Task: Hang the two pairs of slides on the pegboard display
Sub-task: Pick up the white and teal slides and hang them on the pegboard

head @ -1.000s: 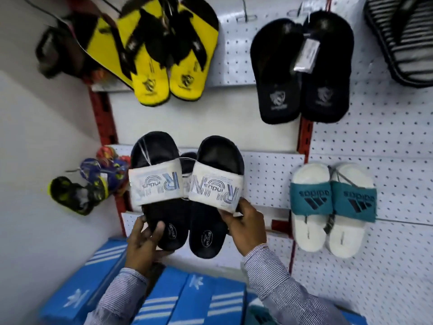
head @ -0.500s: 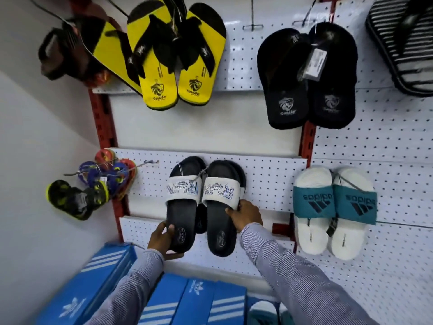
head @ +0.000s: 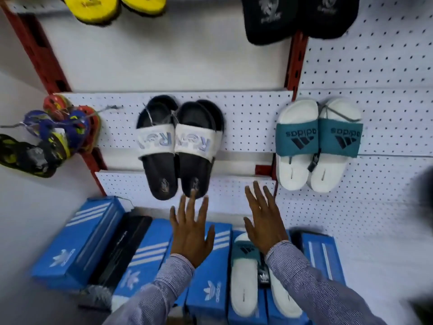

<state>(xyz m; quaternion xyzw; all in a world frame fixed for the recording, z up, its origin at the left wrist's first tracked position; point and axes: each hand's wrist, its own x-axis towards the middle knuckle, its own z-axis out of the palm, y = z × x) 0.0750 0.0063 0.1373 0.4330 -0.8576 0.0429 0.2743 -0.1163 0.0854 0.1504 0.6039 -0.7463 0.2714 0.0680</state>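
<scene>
At the far left of the frame a cluster of small multicoloured sandals (head: 50, 137) hangs off the red upright (head: 35, 50), too blurred to count. Just right of it, in the centre-left of the frame, the black slides with white straps (head: 178, 146) now hang on the pegboard (head: 253, 118) by themselves; half a second ago both hands were on them, one at the heels and one by the strap. That pair looks done. The peg that carries it is hidden behind the toes, so whether it sits fully home cannot be told.

Below it, the left hand (head: 191, 233) is loose and spread flat, holding nothing, its fingertips just short of the right slide's heel. The right hand (head: 263, 221) is likewise open and empty, lower centre of the frame, above a white slide with a teal strap (head: 243, 273) that lies on the blue shoe boxes (head: 77, 242); its sleeve covers most of the mate, so I judge this is the second pair, not yet hung.

At the right a matching white-and-teal pair (head: 318, 144) already hangs. Yellow and black footwear is cut off along the top edge, and a dark blur at the far right edge cannot be made out
</scene>
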